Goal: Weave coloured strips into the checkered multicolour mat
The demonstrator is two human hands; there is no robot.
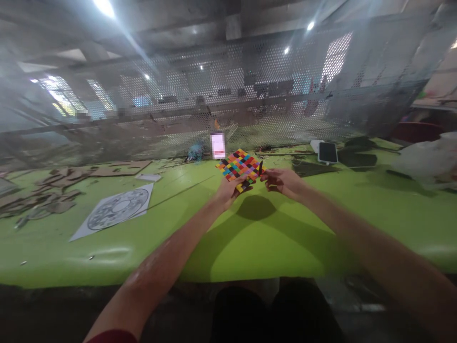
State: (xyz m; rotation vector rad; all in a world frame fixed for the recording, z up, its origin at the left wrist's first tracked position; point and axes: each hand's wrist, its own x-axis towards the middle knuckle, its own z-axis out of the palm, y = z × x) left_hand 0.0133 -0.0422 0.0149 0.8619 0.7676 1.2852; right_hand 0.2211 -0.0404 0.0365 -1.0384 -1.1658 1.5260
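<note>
A small mat point(239, 167) of woven strips in many colours is held a little above the bright green table point(250, 238), its shadow lying on the surface below. My left hand point(230, 186) is closed on the mat's near left corner. My right hand point(282, 181) pinches its near right edge, fingers curled. Both forearms reach out from the bottom of the view.
A printed sheet with a round pattern point(116, 209) lies at the left, beside brown cardboard scraps point(53, 190). A phone point(327, 152) rests at the back right near dark pieces. A white bag point(428, 162) sits far right. A perforated metal screen point(228, 95) stands behind the table.
</note>
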